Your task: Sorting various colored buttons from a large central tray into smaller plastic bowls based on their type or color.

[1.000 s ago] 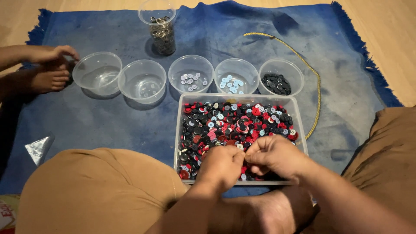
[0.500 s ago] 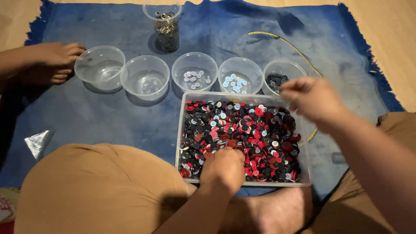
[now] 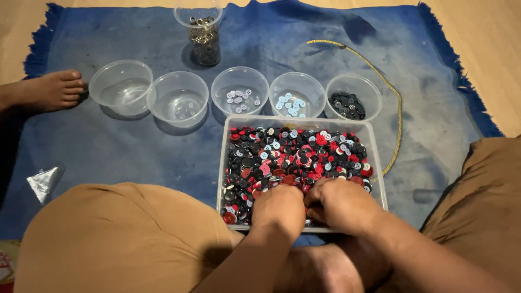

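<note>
A clear rectangular tray [image 3: 378, 179] on a blue mat holds a heap of red, black, white and pale blue buttons [image 3: 293, 154]. Both hands rest knuckles-up on the near part of the heap. My left hand [image 3: 279, 209] and my right hand [image 3: 342, 203] touch side by side, fingers curled down into the buttons. The fingertips are hidden, so I cannot tell whether either holds a button. Behind the tray stand a bowl of white buttons [image 3: 240, 93], a bowl of pale blue buttons [image 3: 296, 100] and a bowl of black buttons [image 3: 350, 104].
Two more clear bowls [image 3: 122, 87] [image 3: 178, 99] stand at the left of the row. A tall clear cup of metal pieces [image 3: 204, 35] stands at the back. A yellow cord [image 3: 392, 89] curves at right. Another person's foot [image 3: 51, 91] rests at left. A foil scrap [image 3: 46, 182] lies near my knee.
My right hand has come back from above the bowl of black buttons to the near end of the tray, beside my left hand, which stayed in the buttons.
</note>
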